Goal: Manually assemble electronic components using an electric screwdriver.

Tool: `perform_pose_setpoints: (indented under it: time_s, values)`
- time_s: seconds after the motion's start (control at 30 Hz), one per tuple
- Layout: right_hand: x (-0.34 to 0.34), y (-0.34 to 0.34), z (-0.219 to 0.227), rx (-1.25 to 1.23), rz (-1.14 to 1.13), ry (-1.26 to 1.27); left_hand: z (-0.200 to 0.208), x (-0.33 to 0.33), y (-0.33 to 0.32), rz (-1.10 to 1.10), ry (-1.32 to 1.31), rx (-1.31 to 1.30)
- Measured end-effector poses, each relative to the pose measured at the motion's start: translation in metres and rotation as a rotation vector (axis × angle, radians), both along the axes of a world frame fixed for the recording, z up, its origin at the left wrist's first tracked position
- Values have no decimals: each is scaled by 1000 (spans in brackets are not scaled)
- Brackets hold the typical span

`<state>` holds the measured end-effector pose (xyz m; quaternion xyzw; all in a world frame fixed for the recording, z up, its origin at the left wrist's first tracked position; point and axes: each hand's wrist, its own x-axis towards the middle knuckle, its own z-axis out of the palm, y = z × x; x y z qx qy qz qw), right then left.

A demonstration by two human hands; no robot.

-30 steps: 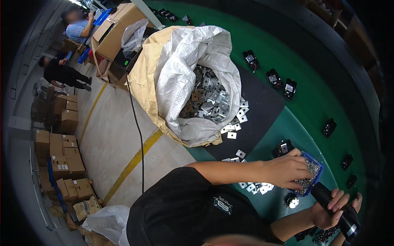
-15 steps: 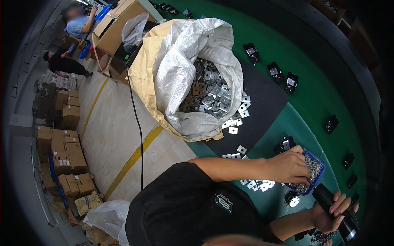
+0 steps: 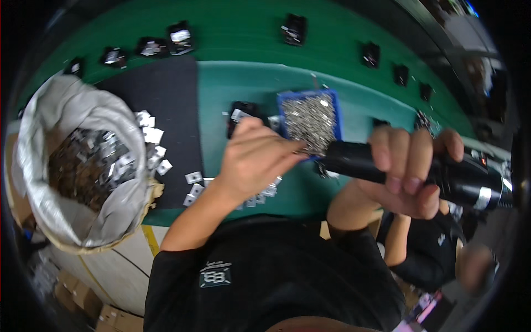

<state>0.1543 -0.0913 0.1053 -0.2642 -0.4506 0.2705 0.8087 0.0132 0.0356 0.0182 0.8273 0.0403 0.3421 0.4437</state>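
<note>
My right hand (image 3: 409,169) is wrapped around a black electric screwdriver (image 3: 354,160), held almost level with its tip pointing left. At that tip, my left hand (image 3: 251,160) is closed in a pinch; whatever its fingertips hold is too small to make out. Both meet over the near edge of a blue tray (image 3: 338,113) heaped with small silver screws (image 3: 308,119). Just beyond my left hand lies a black housing (image 3: 239,113) with a silver plate on it, partly covered by the hand. Loose square metal plates (image 3: 194,191) are scattered beside my left forearm.
At the left stands a white woven sack (image 3: 41,119) with its mouth rolled open, full of metal plates. A black mat (image 3: 174,105) lies beside it. Several black housings (image 3: 294,30) sit along the green surface behind. Another person (image 3: 426,249) in black is at the right.
The view has swung round to the right, so the sack now sits at the left and the tray near the middle. Both hands stay together at the screwdriver's tip.
</note>
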Motion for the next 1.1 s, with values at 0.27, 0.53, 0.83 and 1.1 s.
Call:
perform_pose_setpoints:
  time_s: [0.27, 0.53, 0.83, 1.1]
  values:
    - [3, 3, -1, -73, 96, -70, -9, 2, 4, -23, -54, -16]
    - [9, 2, 1, -74, 127, -92, -9, 5, 7, -104, -77, -54]
    - [-3, 7, -7, -71, 45, -1, -13, 2, 9, -33, -110, -49]
    - [-2, 14, -9, 4, 107, -9, -16, -1, 10, -48, -129, -35]
